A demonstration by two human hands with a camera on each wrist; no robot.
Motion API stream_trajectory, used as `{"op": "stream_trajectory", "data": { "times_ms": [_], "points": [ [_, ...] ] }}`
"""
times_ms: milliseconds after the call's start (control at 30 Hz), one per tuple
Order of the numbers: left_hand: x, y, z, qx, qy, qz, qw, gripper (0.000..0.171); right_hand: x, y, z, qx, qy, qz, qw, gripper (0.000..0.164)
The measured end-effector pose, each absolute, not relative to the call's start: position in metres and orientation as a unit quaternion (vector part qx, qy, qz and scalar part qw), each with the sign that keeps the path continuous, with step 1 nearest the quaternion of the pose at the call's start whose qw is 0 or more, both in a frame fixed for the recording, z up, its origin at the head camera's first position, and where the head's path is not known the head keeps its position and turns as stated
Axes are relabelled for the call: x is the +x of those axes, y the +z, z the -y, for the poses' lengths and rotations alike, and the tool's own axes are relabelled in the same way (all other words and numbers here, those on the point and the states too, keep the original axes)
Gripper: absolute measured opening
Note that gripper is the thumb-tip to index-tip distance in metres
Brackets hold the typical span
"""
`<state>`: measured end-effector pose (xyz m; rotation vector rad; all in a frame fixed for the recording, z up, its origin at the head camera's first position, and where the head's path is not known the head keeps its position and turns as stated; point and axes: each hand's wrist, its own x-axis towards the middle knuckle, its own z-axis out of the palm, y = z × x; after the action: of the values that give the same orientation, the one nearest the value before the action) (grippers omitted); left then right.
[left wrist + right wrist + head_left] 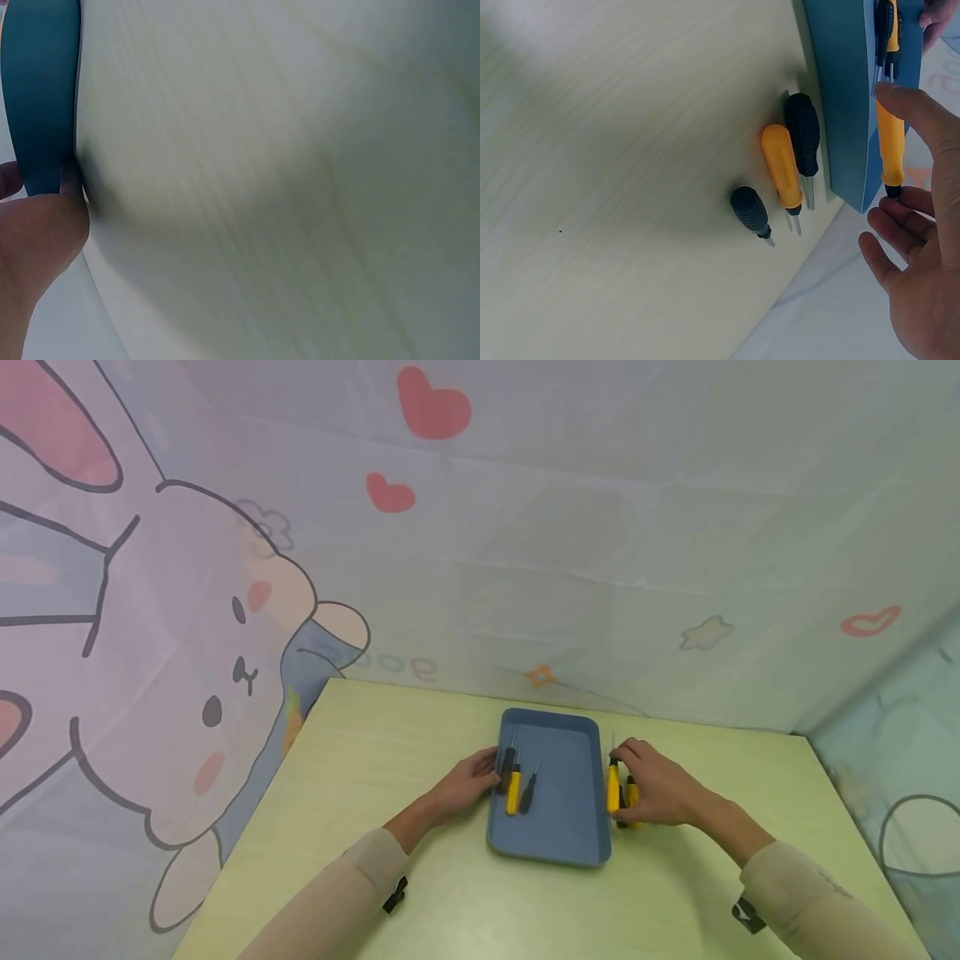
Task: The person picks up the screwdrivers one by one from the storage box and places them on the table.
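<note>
A blue-grey tray (558, 827) lies on the table, and my left hand (468, 783) holds its left rim, thumb at the wall. In the left wrist view that hand (41, 240) pinches the tray wall (41, 90). Between right thumb and fingertips, my right hand (660, 785) pinches a yellow-handled screwdriver (890, 142) by its handle, beside the tray's right rim. Inside the tray are a black screwdriver (507, 768), a yellow screwdriver (513, 793) and a smaller dark screwdriver (528, 795), side by side at the left.
Right of the tray, on the table, lie a black screwdriver (803, 135), a yellow screwdriver (781, 165) and a short black screwdriver (750, 210). The pale table (375, 735) meets a printed cloth backdrop (540, 568) behind it.
</note>
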<state>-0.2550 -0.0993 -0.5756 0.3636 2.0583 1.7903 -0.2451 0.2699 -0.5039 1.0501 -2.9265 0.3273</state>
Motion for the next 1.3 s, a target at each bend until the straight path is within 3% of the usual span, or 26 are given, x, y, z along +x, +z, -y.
{"op": "stream_trajectory", "data": {
  "times_ms": [1300],
  "points": [
    [-0.253,-0.573,0.099,0.131,0.638,-0.734,0.19,0.061,-0.25,-0.509,-0.31,0.306,0.1,0.947,0.008,0.088]
  ]
}}
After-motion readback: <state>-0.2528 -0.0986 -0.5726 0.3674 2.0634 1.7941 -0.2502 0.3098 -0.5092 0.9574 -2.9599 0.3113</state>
